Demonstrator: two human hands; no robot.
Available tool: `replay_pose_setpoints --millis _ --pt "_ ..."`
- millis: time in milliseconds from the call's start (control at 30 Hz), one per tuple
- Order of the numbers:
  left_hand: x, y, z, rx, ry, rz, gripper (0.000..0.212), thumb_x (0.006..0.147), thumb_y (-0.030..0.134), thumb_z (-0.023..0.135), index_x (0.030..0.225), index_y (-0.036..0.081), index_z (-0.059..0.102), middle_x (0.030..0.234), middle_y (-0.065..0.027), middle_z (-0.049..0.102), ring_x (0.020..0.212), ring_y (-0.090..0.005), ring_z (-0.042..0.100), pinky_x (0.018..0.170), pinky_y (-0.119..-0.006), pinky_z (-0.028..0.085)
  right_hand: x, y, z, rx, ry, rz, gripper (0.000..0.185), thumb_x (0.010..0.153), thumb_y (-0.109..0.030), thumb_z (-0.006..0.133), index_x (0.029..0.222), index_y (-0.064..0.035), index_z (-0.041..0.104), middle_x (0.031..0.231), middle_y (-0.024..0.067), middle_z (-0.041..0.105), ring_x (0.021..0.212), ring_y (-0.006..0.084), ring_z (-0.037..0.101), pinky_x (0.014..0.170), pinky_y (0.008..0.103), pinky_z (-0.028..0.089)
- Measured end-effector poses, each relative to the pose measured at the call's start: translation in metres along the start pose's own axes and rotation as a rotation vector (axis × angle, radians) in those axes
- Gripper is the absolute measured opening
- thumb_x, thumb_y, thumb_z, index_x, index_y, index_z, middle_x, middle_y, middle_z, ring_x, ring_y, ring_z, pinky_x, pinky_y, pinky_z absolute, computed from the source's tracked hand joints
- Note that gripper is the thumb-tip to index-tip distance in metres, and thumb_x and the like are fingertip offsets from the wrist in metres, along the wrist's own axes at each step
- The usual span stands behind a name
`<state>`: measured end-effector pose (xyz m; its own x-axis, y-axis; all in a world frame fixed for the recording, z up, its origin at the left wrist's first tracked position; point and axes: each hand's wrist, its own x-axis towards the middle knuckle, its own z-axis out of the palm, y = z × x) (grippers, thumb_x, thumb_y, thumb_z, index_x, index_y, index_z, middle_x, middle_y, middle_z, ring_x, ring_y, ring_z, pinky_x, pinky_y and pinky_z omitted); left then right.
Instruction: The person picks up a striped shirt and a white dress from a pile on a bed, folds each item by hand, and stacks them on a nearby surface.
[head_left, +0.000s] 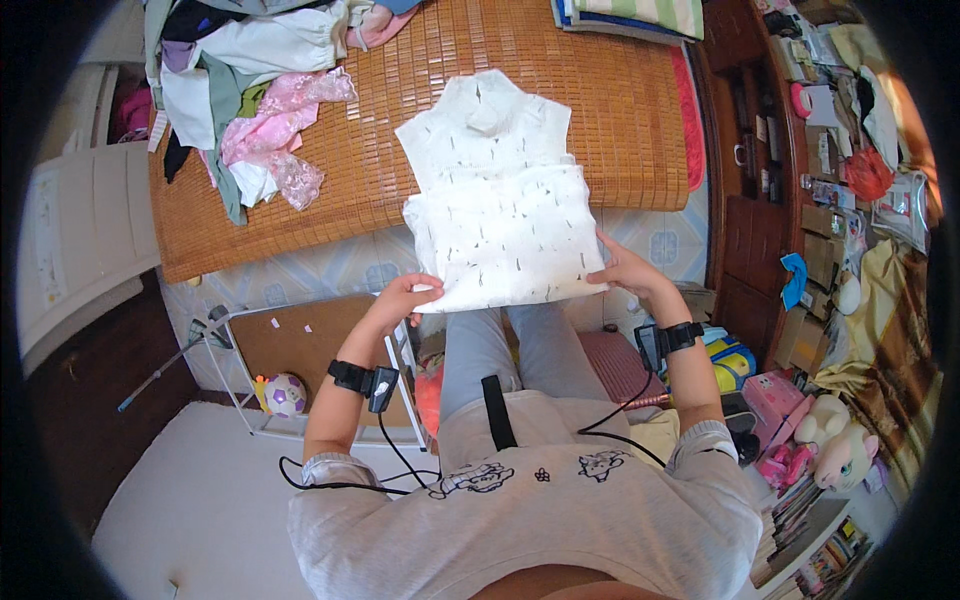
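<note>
A white garment (502, 217) with small dark printed marks lies partly on a bamboo mat (360, 165), its collar end pointing away from me. The lower part is folded up over the body, and the near edge hangs past the mat's border above my legs. My left hand (409, 294) pinches the near left corner of the cloth between thumb and fingers. At the near right corner my right hand (626, 268) grips the fabric, thumb on top. The fingers beneath the cloth are hidden on both sides.
Rumpled clothes (262, 112) are heaped at the mat's far left. Folded striped cloth (637, 19) lies at the far right. Beside my left leg stands a white-framed board (300, 337) with a ball (285, 394). A wooden cabinet (750, 255) borders the right.
</note>
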<state>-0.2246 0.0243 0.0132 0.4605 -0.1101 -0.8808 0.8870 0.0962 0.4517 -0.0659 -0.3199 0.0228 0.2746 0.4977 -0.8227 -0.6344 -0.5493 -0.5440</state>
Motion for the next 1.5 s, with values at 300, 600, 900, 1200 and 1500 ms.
replay_pose_setpoints --millis 300,600,900,1200,1500 --pt "0.031 0.07 -0.057 -0.496 -0.14 0.091 0.028 0.082 0.028 0.048 0.083 0.001 0.055 0.056 -0.005 0.055 0.045 -0.0103 0.054 0.041 -0.02 0.047 0.028 -0.057 -0.015 0.432 0.073 -0.201 0.031 0.075 -0.009 0.054 0.106 -0.0063 0.05 0.089 0.0042 0.053 0.066 0.0083 0.051 0.057 0.0211 0.046" --pt "0.115 0.149 -0.096 -0.848 -0.147 0.266 0.038 0.082 0.037 0.043 0.093 0.002 0.048 0.083 -0.0151 0.058 0.079 -0.02 0.059 0.068 -0.03 0.049 0.126 -0.124 -0.033 0.94 0.251 -0.398 0.021 0.084 -0.014 0.043 0.1 -0.0001 0.048 0.08 0.0094 0.057 0.067 0.0143 0.054 0.066 0.0256 0.046" --pt "0.171 0.141 -0.11 -0.382 0.217 0.441 0.03 0.081 0.022 0.049 0.107 0.007 0.045 0.07 -0.0007 0.05 0.064 -0.0086 0.047 0.056 -0.021 0.039 0.181 -0.102 -0.018 0.088 0.448 -0.49 0.034 0.071 -0.007 0.054 0.105 -0.0048 0.052 0.095 0.0097 0.055 0.086 0.0182 0.05 0.079 0.0268 0.039" --pt "0.203 0.105 -0.094 -0.137 0.234 0.174 0.044 0.077 0.026 0.057 0.109 -0.001 0.045 0.099 -0.0075 0.053 0.085 -0.0151 0.05 0.072 -0.028 0.041 0.209 -0.017 -0.039 -0.471 0.924 -0.127 0.07 0.059 -0.035 0.068 0.115 -0.0005 0.041 0.107 0.0221 0.048 0.101 0.0315 0.045 0.085 0.0374 0.036" --pt "0.208 0.08 -0.068 -0.099 0.22 0.265 0.039 0.077 0.015 0.057 0.107 -0.004 0.044 0.097 -0.012 0.055 0.086 -0.0183 0.053 0.073 -0.028 0.042 0.197 -0.045 -0.01 -0.619 0.929 -0.099 0.081 0.061 -0.043 0.066 0.119 0.0024 0.032 0.106 0.0234 0.048 0.098 0.0346 0.047 0.084 0.0387 0.037"
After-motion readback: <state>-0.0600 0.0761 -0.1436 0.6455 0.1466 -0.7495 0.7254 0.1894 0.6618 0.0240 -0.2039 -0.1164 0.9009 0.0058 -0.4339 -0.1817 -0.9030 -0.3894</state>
